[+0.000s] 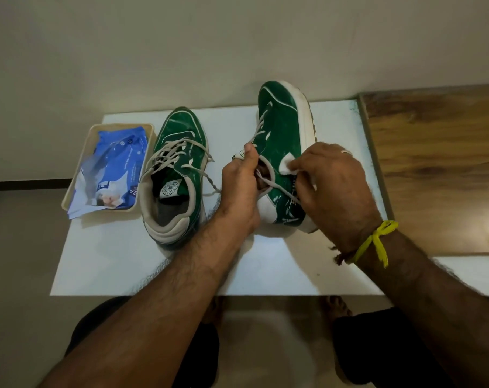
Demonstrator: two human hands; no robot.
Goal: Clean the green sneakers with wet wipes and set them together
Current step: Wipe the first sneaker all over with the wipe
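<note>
He's mid-clean on the 2nd sneaker point(282, 141), I'd say: left hand point(239, 189) grips it at the collar w/ thumb on the tongue, tipping it onto its side on the white table point(265, 264), while the right hand point(333, 189) pinches a wet wipe point(286, 165) and presses it to the green side panel. The other sneaker point(173, 175) sits upright just left of it, laces loose, looks glossy, so prob. already wiped but can't be sure. Wipes pack point(109, 169) lies in the tray point(69, 191) at far left; still left: finish this shoe, then set the pair side by side.
</note>
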